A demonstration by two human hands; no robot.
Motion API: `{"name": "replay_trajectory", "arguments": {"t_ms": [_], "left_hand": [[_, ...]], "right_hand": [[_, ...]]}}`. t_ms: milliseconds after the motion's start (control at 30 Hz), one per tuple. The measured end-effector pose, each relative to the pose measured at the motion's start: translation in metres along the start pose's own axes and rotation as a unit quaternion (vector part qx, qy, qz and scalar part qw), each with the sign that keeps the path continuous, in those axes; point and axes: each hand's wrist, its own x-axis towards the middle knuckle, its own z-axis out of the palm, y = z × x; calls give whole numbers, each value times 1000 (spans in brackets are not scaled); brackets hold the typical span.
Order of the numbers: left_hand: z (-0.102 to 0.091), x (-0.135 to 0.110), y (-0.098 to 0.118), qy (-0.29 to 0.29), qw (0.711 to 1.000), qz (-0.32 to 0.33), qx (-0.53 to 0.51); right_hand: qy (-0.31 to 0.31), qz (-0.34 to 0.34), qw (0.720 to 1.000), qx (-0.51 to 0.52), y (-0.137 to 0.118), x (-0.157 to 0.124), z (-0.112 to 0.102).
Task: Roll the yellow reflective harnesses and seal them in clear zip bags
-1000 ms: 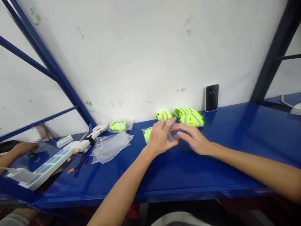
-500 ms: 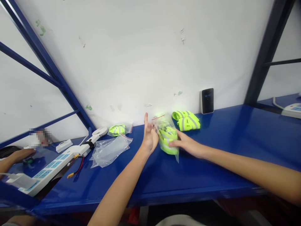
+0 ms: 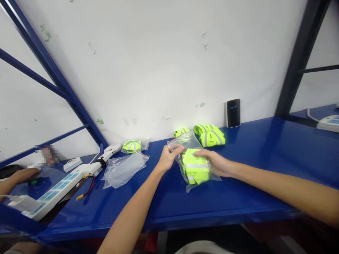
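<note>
- Zip bag (image 3: pixel 188 143), clear plastic with a red seal line, sits between the 2 hands over the counter (image 3: pixel 225 208), with neon-yellow reflective fabric (image 3: pixel 194 167) inside.
- Left hand (image 3: pixel 167 158): fingers (image 3: pixel 177 149) closed, gripping the bag's upper edge.
- Right hand (image 3: pixel 214 163): fingers (image 3: pixel 200 153) closed on the bag's side, pressing the fabric through the plastic.
- Beyond the fingers: 2 neon reflective bundles (image 3: pixel 210 135) (image 3: pixel 181 132) and a black digital device (image 3: pixel 233 113) against the wall.
- Left of the fingers: a second clear bag (image 3: pixel 123 171), a bagged neon bundle (image 3: pixel 132 145), a white fan (image 3: pixel 112 147) and a white power strip (image 3: pixel 60 185).
- Far left: a co-worker's hand (image 3: pixel 23 174), well apart.
</note>
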Motion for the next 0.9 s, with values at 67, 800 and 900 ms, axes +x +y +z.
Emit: {"name": "replay_trajectory", "arguments": {"t_ms": [67, 800, 900], "left_hand": [[1, -1, 5, 14, 1000, 2, -1], [-10, 2, -29, -36, 996, -71, 41], [-21, 2, -28, -47, 992, -81, 90]], "right_hand": [[16, -33, 995, -95, -3, 1, -3], [133, -143, 880, -433, -20, 9, -26], [134, -176, 829, -514, -17, 11, -32]]}}
